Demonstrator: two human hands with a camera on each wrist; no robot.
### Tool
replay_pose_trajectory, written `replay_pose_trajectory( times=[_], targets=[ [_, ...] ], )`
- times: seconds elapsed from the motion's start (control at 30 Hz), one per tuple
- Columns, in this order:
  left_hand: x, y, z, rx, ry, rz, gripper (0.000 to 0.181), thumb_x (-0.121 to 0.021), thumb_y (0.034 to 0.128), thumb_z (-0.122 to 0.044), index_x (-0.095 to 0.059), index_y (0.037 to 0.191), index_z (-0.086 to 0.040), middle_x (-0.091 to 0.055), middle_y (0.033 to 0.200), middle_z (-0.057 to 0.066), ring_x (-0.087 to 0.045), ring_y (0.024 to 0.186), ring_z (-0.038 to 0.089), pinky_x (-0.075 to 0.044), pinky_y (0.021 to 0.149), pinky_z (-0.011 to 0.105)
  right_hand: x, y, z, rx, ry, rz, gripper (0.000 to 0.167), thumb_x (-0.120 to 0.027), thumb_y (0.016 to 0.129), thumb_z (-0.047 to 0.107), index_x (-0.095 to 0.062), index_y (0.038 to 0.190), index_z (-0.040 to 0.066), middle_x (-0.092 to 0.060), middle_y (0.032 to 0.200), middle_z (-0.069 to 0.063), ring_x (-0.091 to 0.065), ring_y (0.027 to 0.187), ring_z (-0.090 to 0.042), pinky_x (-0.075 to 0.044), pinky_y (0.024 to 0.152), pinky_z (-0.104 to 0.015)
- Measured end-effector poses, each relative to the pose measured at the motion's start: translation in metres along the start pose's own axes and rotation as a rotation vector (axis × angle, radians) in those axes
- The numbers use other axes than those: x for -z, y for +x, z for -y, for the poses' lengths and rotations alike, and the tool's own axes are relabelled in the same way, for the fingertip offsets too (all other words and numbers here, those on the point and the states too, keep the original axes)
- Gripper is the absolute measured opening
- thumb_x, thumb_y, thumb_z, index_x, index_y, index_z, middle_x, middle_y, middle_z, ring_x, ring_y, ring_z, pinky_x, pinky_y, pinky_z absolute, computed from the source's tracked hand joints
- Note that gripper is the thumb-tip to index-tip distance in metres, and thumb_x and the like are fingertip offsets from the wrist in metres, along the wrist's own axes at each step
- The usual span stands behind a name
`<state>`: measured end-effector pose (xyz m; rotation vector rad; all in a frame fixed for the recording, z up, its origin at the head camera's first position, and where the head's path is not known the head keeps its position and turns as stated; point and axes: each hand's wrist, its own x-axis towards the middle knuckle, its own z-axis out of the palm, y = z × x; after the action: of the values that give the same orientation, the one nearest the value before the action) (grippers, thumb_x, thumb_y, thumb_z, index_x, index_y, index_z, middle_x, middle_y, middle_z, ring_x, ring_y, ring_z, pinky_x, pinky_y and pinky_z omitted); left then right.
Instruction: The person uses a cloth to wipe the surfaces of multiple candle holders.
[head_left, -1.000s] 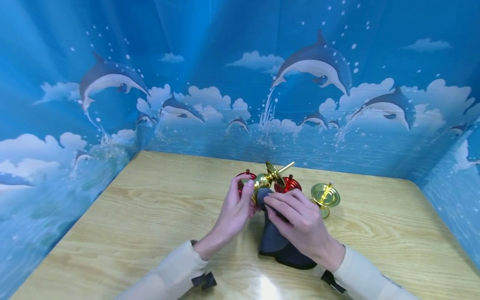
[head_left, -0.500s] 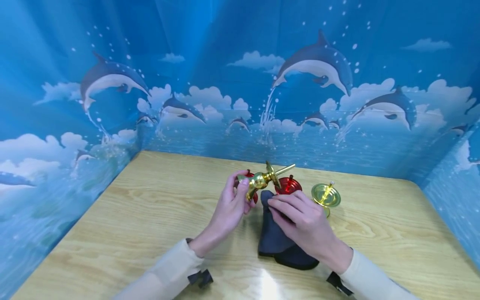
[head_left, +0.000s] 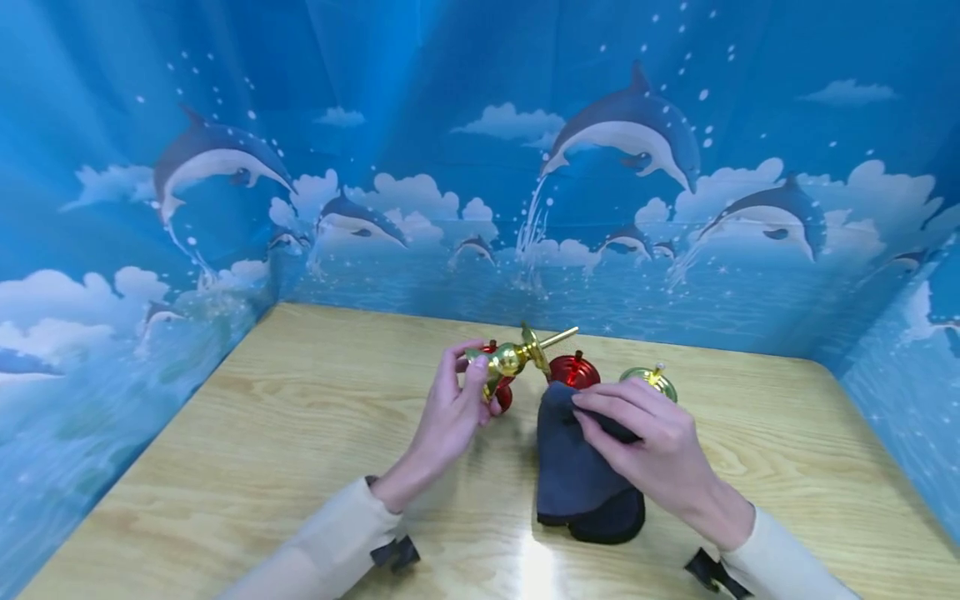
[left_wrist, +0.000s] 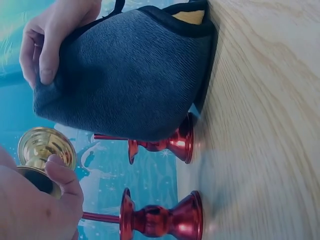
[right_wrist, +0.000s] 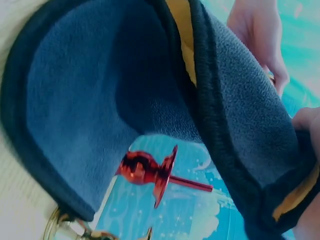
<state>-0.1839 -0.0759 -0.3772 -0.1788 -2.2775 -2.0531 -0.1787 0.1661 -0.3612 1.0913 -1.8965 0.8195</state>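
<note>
My left hand [head_left: 446,408] grips a shiny gold candlestick [head_left: 510,358] by its base end, tilted in the air with its thin rod pointing up and right. In the left wrist view, the gold cup [left_wrist: 47,142] shows beyond the fingers. My right hand [head_left: 660,433] pinches the upper edge of a dark grey-blue cloth [head_left: 577,475] with black trim, which hangs down just right of the candlestick and apart from it. A yellow face peeks out at the cloth's fold [right_wrist: 295,197]. Part of the candlestick's base is hidden by the left hand.
Behind the cloth stands a red candlestick [head_left: 573,369]; another red candlestick [head_left: 504,396] is partly covered by the left hand. A second gold candlestick [head_left: 651,379] stands at right, mostly behind the right hand. A blue dolphin curtain [head_left: 420,208] borders the wooden table [head_left: 300,392].
The cloth, earlier against the gold candlestick, has moved off to the right with my right hand. My left hand has shifted slightly left, and the candlestick leans closer to horizontal.
</note>
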Motion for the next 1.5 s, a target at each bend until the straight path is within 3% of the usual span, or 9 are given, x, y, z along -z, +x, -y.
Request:
replay_pose_trajectory(
  times=[0.23,0.37,0.5,0.63,0.8,0.93,1.1,1.23,1.5],
  targets=[
    [0.004,0.0,0.002,0.006,0.012,-0.016,0.04,-0.043,0.1099,-0.033,-0.037,0.144,-0.013,-0.052,0.116,0.017,-0.059,0.067,0.021,-0.053,0.058,0.024,0.013,-0.003,-0.01,-0.086,-0.006,-0.008,0.032,-0.064,0.1,0.036,-0.081,0.099,0.009,-0.078,0.093,-0.006,-0.07,0.083,-0.015,-0.053,0.083,-0.012],
    [0.007,-0.001,0.003,-0.046,0.013,0.029,0.04,-0.044,0.1099,-0.03,-0.039,0.144,-0.009,-0.051,0.122,0.019,-0.057,0.065,0.02,-0.056,0.061,0.026,0.021,-0.004,-0.016,-0.198,0.01,-0.005,0.013,-0.08,0.087,0.012,-0.081,0.1,0.01,-0.079,0.094,-0.006,-0.071,0.091,-0.003,-0.051,0.088,-0.008],
    [0.009,-0.002,0.004,-0.108,0.034,0.107,0.041,-0.046,0.1092,-0.028,-0.041,0.146,-0.01,-0.051,0.117,0.015,-0.057,0.062,0.017,-0.056,0.057,0.028,0.03,-0.004,-0.021,-0.352,0.0,0.015,0.033,-0.084,0.074,-0.007,-0.08,0.1,0.012,-0.079,0.095,-0.007,-0.067,0.097,0.01,-0.05,0.087,-0.006],
    [0.01,-0.002,0.004,-0.15,0.072,0.124,0.044,-0.045,0.1093,-0.029,-0.041,0.148,-0.008,-0.053,0.112,0.015,-0.059,0.062,0.018,-0.053,0.052,0.027,0.035,-0.003,-0.024,-0.431,0.008,0.029,0.032,-0.083,0.077,-0.007,-0.08,0.101,0.014,-0.079,0.097,-0.008,-0.066,0.097,0.012,-0.051,0.083,-0.005],
    [0.013,-0.001,0.004,-0.13,0.075,0.087,0.043,-0.04,0.111,-0.031,-0.044,0.148,-0.009,-0.057,0.1,0.015,-0.056,0.058,0.019,-0.053,0.051,0.028,0.038,-0.003,-0.028,-0.485,0.013,0.019,0.031,-0.082,0.079,-0.005,-0.081,0.102,0.014,-0.079,0.098,-0.004,-0.066,0.095,0.011,-0.051,0.079,-0.005],
    [0.012,-0.002,0.005,-0.103,0.079,0.178,0.041,-0.039,0.1115,-0.031,-0.048,0.147,-0.013,-0.058,0.084,0.015,-0.056,0.059,0.018,-0.054,0.051,0.031,0.04,-0.002,-0.033,-0.566,0.002,0.046,0.027,-0.082,0.081,-0.001,-0.081,0.103,0.016,-0.078,0.101,0.006,-0.064,0.097,0.014,-0.049,0.079,-0.004],
    [0.004,-0.006,0.005,-0.155,0.153,0.286,0.039,-0.043,0.1106,-0.027,-0.051,0.145,-0.012,-0.058,0.101,0.016,-0.058,0.062,0.014,-0.058,0.057,0.04,0.041,0.005,-0.034,-0.646,0.065,0.196,0.021,-0.079,0.089,0.011,-0.08,0.107,0.022,-0.078,0.108,-0.001,-0.063,0.1,0.012,-0.054,0.074,-0.011],
    [-0.003,-0.009,0.004,-0.211,0.23,0.325,0.041,-0.046,0.1097,-0.027,-0.051,0.146,-0.009,-0.055,0.111,0.016,-0.058,0.06,0.009,-0.059,0.059,0.039,0.037,0.014,-0.032,-0.591,0.151,0.354,0.022,-0.076,0.093,0.014,-0.078,0.11,0.027,-0.077,0.113,0.002,-0.066,0.103,0.005,-0.058,0.078,-0.02],
    [-0.012,-0.011,0.007,-0.272,0.324,0.384,0.04,-0.045,0.1099,-0.028,-0.052,0.145,-0.009,-0.053,0.113,0.011,-0.061,0.057,0.015,-0.054,0.056,0.024,0.021,0.027,-0.036,-0.28,0.407,0.526,0.033,-0.077,0.087,0.0,-0.078,0.109,0.025,-0.076,0.106,0.01,-0.069,0.098,-0.007,-0.057,0.083,-0.025]
  ],
)
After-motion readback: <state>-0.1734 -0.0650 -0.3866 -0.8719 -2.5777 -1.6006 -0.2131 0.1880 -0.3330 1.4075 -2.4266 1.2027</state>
